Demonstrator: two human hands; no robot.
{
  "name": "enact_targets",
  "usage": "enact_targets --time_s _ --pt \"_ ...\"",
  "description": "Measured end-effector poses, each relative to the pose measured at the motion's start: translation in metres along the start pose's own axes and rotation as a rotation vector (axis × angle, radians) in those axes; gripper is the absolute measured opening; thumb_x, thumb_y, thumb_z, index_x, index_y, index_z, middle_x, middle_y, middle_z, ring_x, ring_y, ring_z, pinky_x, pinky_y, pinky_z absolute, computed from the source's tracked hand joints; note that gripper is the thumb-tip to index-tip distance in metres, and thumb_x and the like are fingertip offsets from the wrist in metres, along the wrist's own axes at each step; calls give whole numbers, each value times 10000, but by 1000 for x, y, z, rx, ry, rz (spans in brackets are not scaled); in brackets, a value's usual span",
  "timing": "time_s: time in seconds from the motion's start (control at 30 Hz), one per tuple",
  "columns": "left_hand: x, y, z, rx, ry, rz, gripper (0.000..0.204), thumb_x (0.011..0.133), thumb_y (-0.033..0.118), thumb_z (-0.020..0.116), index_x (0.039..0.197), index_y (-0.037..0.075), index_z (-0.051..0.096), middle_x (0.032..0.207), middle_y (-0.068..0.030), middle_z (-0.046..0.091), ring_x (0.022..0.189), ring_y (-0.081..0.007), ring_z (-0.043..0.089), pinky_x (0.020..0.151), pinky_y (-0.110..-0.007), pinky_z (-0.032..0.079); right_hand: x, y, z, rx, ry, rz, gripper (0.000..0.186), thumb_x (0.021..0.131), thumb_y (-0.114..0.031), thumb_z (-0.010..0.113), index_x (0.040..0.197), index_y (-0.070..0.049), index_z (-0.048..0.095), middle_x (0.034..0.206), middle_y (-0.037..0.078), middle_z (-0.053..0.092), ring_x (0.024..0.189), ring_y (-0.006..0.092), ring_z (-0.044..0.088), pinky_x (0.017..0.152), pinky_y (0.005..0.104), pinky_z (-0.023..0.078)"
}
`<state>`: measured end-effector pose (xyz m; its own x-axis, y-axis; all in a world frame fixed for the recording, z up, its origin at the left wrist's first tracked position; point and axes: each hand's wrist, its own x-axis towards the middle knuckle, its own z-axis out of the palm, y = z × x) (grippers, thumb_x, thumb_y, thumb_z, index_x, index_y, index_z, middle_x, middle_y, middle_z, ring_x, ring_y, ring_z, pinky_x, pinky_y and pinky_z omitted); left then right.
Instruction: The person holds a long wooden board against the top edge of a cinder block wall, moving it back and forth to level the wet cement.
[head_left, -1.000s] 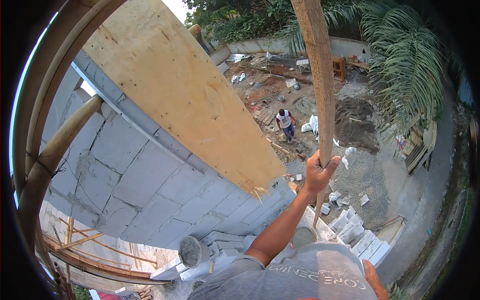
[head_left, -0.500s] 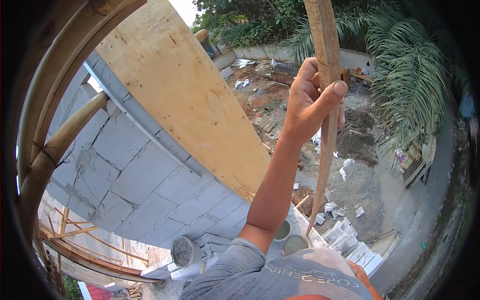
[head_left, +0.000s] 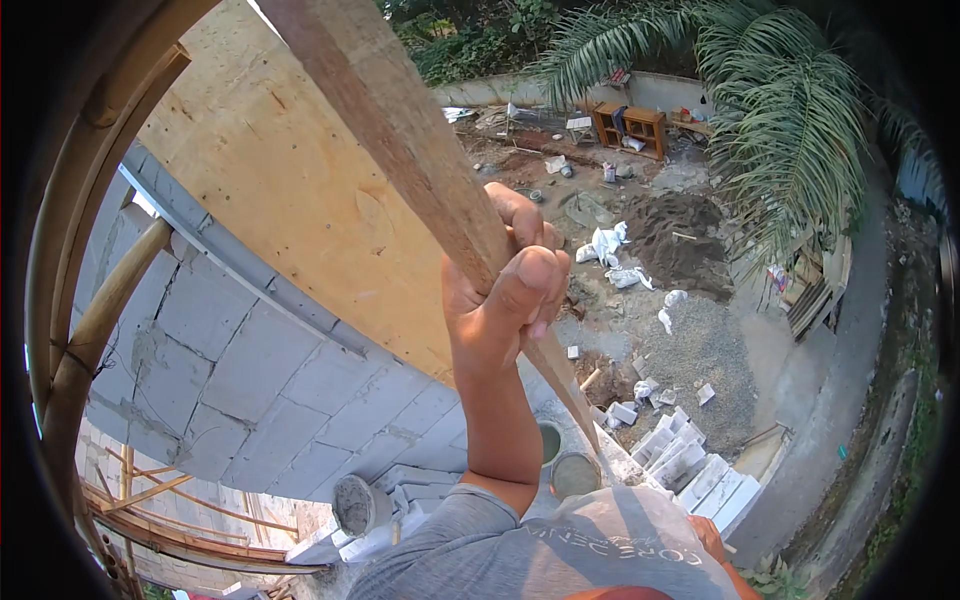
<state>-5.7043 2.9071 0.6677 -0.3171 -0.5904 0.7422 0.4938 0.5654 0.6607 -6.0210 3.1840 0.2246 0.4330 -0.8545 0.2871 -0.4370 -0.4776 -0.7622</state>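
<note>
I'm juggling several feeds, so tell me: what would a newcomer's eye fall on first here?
First, the left hand gripping a long wooden beam that slants through the middle of the view. Next, the broad tan board and grey block wall at left, then green palm fronds at upper right.

Pale, spaced-out capital letters (head_left: pixel 685 561) stand across the chest of the person's grey, short-sleeved fabric T-shirt (head_left: pixel 610 515), set in two groups along a sloping row and upside down as seen from above. Smaller, fainter writing (head_left: pixel 612 548) on the same chest is too indistinct to make out.
</note>
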Motion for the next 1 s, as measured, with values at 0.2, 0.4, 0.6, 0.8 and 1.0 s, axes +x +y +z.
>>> enact_targets --time_s 0.2,0.4,0.6,0.8,1.0 --pt "-18 11 -4 -2 37 35 286 942 226 587 876 99 339 541 28 381 379 -52 393 324 -154 311 1 -34 -25 -35 -6 78 540 808 -159 622 1311 -78 445 1150 181 600 1029 355 596 885 464 447" --pt "-35 44 -10 -154 -1 63 246 950 140 551 873 94 322 566 -5 407 420 -90 474 352 -169 398 26 -45 -41 -1 -2 6 606 751 -149 656 1306 -68 425 1136 206 579 1018 380 581 866 473 455" --pt "-47 67 -26 -76 -86 67 303 932 178 600 869 120 309 556 3 436 413 -75 502 366 -159 410 17 -35 -39 -14 -45 30 702 667 -243 695 1290 -37 444 1107 227 590 969 404 593 847 475 450" --pt "-51 74 -24 -73 -110 70 288 915 153 613 881 108 330 585 -11 467 431 -91 530 382 -166 430 6 -49 -40 -39 -76 15 735 671 -240 693 1323 -49 413 1111 223 585 976 403 586 859 477 448" --pt "-53 75 -26 -150 -118 53 312 873 128 656 876 101 345 579 -12 469 426 -87 530 375 -166 430 -2 -58 -43 -70 -74 93 731 664 -237 705 1312 -56 420 1111 222 586 984 404 588 871 480 448"
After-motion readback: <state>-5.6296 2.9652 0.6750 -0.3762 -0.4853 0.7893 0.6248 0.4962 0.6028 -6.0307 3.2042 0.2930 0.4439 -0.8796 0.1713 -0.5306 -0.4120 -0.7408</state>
